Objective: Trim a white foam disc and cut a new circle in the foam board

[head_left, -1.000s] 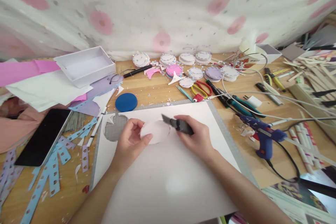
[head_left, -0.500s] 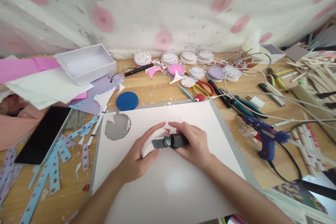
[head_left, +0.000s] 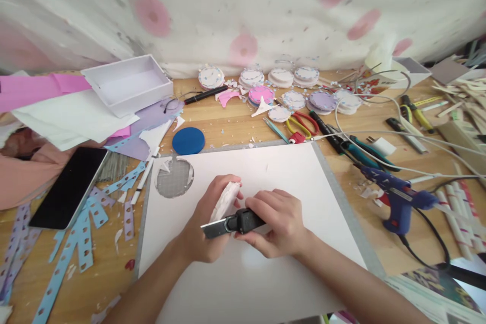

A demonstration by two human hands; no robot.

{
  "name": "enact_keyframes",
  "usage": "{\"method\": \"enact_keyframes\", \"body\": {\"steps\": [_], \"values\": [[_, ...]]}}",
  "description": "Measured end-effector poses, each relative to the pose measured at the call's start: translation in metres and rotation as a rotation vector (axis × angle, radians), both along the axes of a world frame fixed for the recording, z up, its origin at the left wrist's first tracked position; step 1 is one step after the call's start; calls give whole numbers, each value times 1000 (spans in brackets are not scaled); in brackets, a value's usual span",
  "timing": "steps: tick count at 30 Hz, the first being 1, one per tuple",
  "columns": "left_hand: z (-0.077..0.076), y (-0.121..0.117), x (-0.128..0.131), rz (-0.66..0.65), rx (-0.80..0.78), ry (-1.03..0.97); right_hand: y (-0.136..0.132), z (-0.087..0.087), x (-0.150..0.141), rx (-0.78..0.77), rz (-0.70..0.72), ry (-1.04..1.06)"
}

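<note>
My left hand [head_left: 205,223] grips a white foam disc [head_left: 225,200], held on edge above the large white foam sheet [head_left: 266,273]. My right hand [head_left: 276,221] is closed round a black utility knife [head_left: 231,224], whose blade points left and lies against the disc's lower edge. Both hands meet over the middle of the sheet, which rests on a grey cutting mat [head_left: 341,212]. A round hole [head_left: 173,177] is cut out of the sheet's far left corner.
A blue disc [head_left: 188,140], a white box [head_left: 129,83] and a black phone [head_left: 70,186] lie to the left. Decorated round pieces [head_left: 281,78], red scissors [head_left: 301,126], pliers [head_left: 364,149] and a blue glue gun [head_left: 398,200] with cables crowd the right. Blue paper strips [head_left: 76,243] litter the near left.
The disc went from lying flat to standing on edge in my left hand. My right hand turned the knife from pointing away to pointing left, and brought it against the disc. Both hands came nearer.
</note>
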State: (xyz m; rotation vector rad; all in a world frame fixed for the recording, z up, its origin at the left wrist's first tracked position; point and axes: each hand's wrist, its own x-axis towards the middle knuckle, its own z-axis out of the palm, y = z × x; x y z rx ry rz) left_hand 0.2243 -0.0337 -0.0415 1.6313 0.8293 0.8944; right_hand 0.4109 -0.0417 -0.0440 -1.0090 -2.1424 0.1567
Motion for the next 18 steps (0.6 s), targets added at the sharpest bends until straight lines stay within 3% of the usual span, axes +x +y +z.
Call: {"method": "enact_keyframes", "body": {"steps": [6,12,18], "values": [[-2,0,1,-4,-46,-34,0,-3,1,7,-39,21],[1,2,3,12,5,-26,1,-5,0,-2,-54,13],[-2,3,2,-29,-29,-133,1,-6,-1,12,-70,16]]}}
